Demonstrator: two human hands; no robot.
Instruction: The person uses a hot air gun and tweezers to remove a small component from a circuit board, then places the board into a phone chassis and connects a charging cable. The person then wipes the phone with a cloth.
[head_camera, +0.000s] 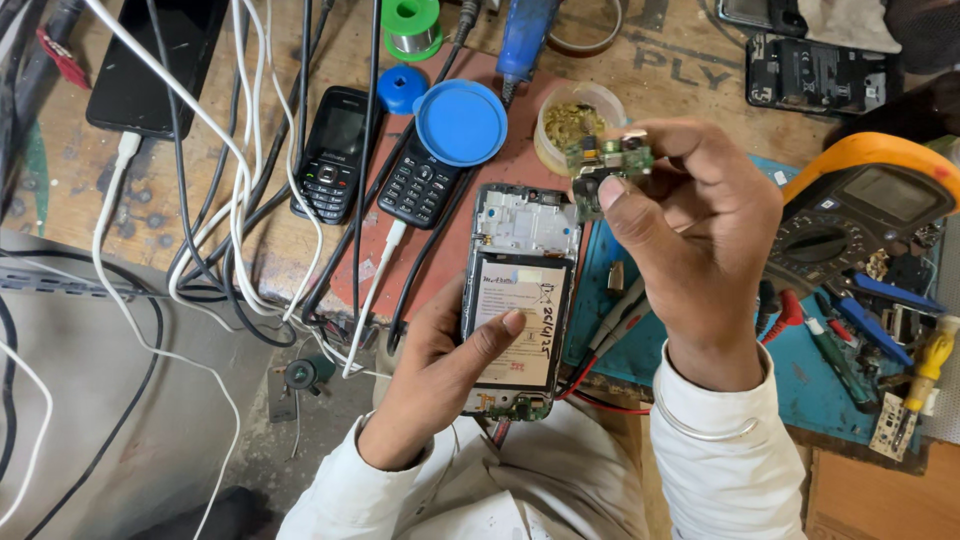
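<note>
Opened phone (520, 300), back cover off, gripped in left hand (440, 370); right hand (700, 230) pinches removed circuit board (605, 165); battery remains fitted.

- opened phone (520, 300): matt silver metal frame, battery under a pale, smooth paper-like label.
- small circuit board (608, 160): green, with dull metal parts.
- bench (690, 70), far: bare wood, rough, scuffed and stained.
- mat (800, 390), right: blue, matt, rubbery-looking.
- round lid (460, 122): smooth blue plastic.
- two keypad phones (332, 155): black plastic with a slight gloss.
- multimeter (870, 190), right: orange casing, matt grey face.
- sleeves (720, 470): white cloth, creased.
</note>
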